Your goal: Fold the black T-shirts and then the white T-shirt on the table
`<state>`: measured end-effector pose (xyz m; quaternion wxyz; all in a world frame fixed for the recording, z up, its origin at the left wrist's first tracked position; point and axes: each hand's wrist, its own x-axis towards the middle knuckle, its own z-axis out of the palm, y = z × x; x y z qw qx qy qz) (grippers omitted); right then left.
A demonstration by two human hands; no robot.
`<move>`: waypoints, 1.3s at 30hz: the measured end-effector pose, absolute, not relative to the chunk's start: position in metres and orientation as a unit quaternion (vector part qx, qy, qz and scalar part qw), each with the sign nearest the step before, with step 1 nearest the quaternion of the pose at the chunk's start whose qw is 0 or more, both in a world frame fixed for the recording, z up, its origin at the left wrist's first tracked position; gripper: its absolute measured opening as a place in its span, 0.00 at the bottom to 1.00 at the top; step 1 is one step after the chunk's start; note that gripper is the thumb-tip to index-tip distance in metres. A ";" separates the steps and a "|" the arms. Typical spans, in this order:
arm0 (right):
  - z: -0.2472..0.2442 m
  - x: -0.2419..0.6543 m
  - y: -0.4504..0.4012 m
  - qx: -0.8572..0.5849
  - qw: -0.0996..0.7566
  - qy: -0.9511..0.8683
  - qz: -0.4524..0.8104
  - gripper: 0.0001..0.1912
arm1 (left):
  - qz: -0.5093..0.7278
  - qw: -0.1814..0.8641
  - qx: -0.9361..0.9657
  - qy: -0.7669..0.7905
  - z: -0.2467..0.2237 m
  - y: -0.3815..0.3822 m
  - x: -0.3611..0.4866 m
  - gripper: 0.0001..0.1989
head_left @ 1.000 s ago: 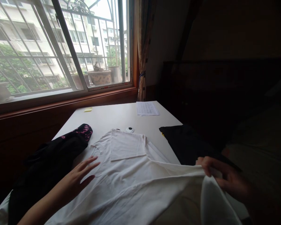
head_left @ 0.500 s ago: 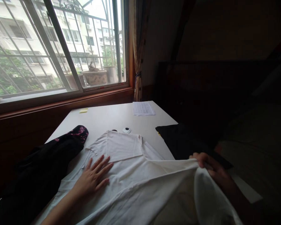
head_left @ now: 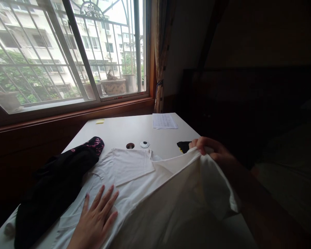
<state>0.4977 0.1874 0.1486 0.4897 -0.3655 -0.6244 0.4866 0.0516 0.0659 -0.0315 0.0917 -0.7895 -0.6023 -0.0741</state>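
A white shirt point(head_left: 137, 173) lies partly spread over the white table point(head_left: 114, 128), its sleeve folded flat toward the far side. My left hand point(head_left: 97, 214) rests on the shirt with the fingers spread, pressing nothing but the cloth under it. Above the table at the right, my right hand point(head_left: 204, 145) pinches the shirt's edge and holds it raised, so the cloth hangs down in a drape toward me. Left of the shirt lies a black garment point(head_left: 59, 176) with pink lettering.
Sheets of paper point(head_left: 164, 121) and a yellow note point(head_left: 100, 121) lie at the table's far side. A round hole point(head_left: 130, 146) and a white disc point(head_left: 144, 144) are in the tabletop. Behind my right hand shows a dark cloth point(head_left: 184, 146).
My right hand has risen and moved left, lifting the shirt's edge. My left hand sits lower on the shirt, still spread. The view has shifted slightly.
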 end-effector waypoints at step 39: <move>0.121 0.540 0.159 -0.366 0.426 -0.650 0.511 0.11 | -0.123 -0.105 -0.652 -0.741 0.018 0.346 -0.026 0.10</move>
